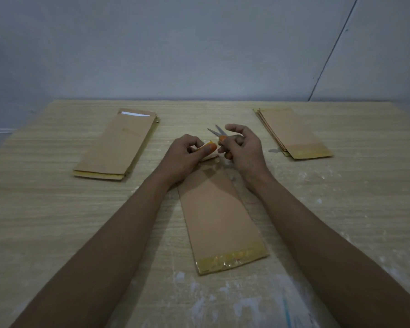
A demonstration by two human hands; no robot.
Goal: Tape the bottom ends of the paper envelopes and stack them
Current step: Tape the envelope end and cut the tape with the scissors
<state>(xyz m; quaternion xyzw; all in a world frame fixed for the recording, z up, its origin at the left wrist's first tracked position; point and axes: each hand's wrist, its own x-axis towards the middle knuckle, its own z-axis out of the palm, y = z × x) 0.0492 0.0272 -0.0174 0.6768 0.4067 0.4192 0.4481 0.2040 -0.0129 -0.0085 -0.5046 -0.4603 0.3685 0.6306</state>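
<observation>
Wooden table, frame centre: taped envelope lies under both hands.
Left hand pinches a yellow tape piece; right hand fingers curl round open scissors — risk: tape folds onto itself, blades nick the envelope.

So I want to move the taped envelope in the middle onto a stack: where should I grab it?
Probably by the taped near end of the middle envelope, coming from the table's front edge: it lies flat, that end is free, while both hands hover over the far end.
</observation>
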